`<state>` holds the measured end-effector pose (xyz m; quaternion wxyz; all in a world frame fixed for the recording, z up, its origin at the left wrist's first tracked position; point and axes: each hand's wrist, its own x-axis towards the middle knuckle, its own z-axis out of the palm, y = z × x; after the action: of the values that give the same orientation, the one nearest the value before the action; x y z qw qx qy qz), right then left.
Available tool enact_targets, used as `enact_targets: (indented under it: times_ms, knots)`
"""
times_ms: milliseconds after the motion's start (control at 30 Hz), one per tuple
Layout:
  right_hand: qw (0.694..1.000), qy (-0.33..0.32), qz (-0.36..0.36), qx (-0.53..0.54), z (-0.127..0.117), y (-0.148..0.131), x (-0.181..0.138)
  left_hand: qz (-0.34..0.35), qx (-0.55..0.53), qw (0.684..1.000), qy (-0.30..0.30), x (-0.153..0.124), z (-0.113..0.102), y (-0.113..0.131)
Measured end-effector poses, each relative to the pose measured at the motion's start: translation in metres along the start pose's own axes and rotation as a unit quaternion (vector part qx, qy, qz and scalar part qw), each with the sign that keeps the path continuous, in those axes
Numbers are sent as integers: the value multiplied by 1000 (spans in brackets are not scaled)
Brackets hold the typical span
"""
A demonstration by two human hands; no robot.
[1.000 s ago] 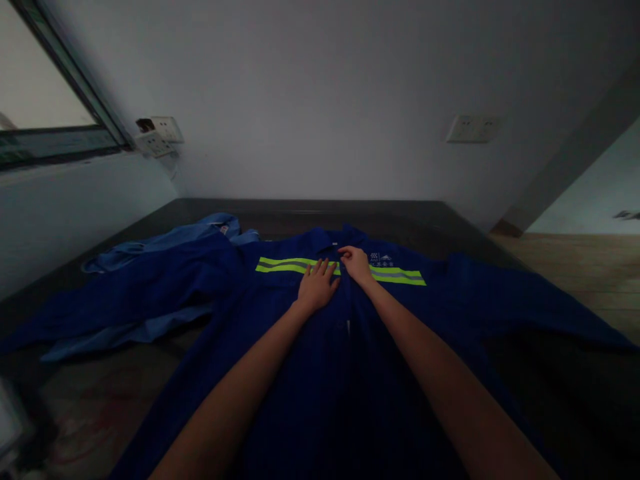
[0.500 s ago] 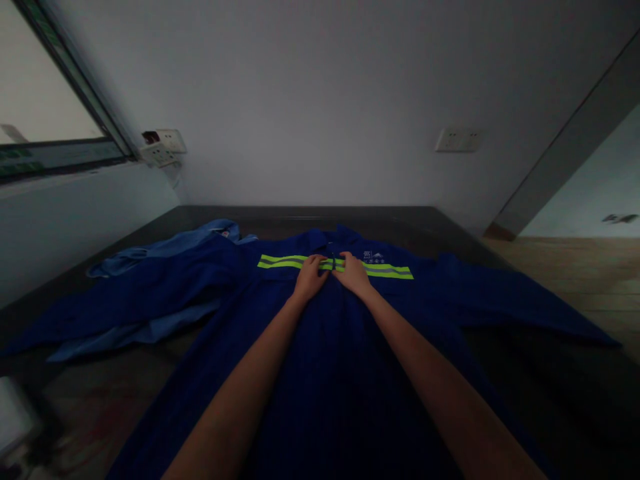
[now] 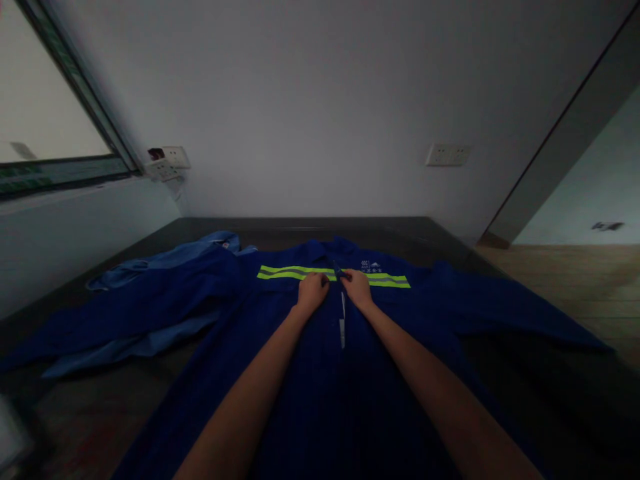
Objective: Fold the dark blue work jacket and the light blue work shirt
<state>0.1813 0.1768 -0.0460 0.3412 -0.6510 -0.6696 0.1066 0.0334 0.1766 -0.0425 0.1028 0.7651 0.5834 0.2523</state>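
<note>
A dark blue work jacket (image 3: 320, 347) lies spread front up, collar at the far end and sleeves out to both sides. A yellow-green reflective stripe (image 3: 283, 273) crosses its chest, with a white printed logo (image 3: 371, 266) at the right. My right hand (image 3: 357, 288) pinches the front edge beside the stripe and holds it slightly raised. My left hand (image 3: 314, 290) is closed at the other front edge, its fingertips on the cloth. Between and below the hands, a narrow white strip or label (image 3: 343, 330) shows in the front opening.
The jacket rests on a dark table (image 3: 400, 230) against a grey wall. A lighter blue garment (image 3: 165, 257) lies partly under the left sleeve. Wall sockets (image 3: 449, 155) are above the table, others (image 3: 173, 159) near the window. A pale object (image 3: 13, 427) stands at the lower left.
My right hand has lifted the front edge at the stripe, so the opening parts and the white strip shows. My left fingers have closed more. The view has tilted slightly up.
</note>
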Motion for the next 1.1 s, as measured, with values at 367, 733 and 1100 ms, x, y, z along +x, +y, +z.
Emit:
enact_targets:
  times_ms: [367,733,1100]
  knots:
    - [997,15,15,71,10,6,-3,-3,15,1000,-10,2,5,0]
    - [995,1,21,100,10,5,-5,-29,-29,999,14,4,8,1]
    - [998,21,-9,62,5,-3,-1,64,27,997,42,-3,-7,9]
